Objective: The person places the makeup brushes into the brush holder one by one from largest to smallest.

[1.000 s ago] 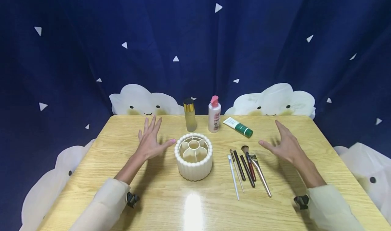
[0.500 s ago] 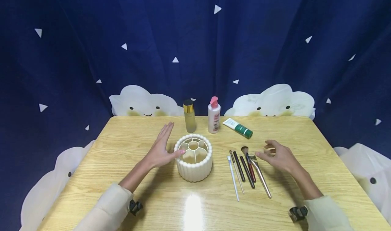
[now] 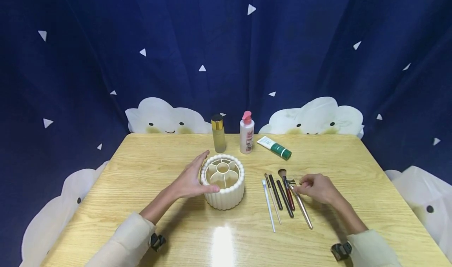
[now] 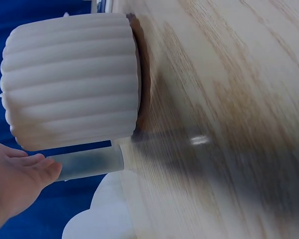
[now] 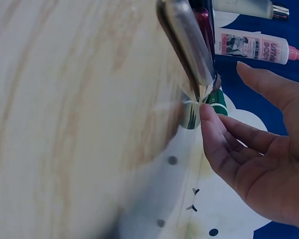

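Spanning a ribbed holder (image 3: 226,199), the left hand (image 3: 188,182) spreads; the right hand (image 3: 319,188), parted, reaches a metallic brush (image 3: 303,211).

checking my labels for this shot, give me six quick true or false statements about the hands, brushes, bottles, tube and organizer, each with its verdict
1. The left hand is at the white ribbed organizer. True.
2. The pink-pump lotion bottle and gold-collared bottle both stand upright. True.
3. The right hand is at the lotion bottle. False: its fingertips are at the silver flat brush.
4. The light-blue-handled brush lies nearest the organizer of all the brushes. True.
5. The brushes stand in the organizer. False: they lie on the table.
6. The green-and-white tube stands upright. False: the tube lies flat.
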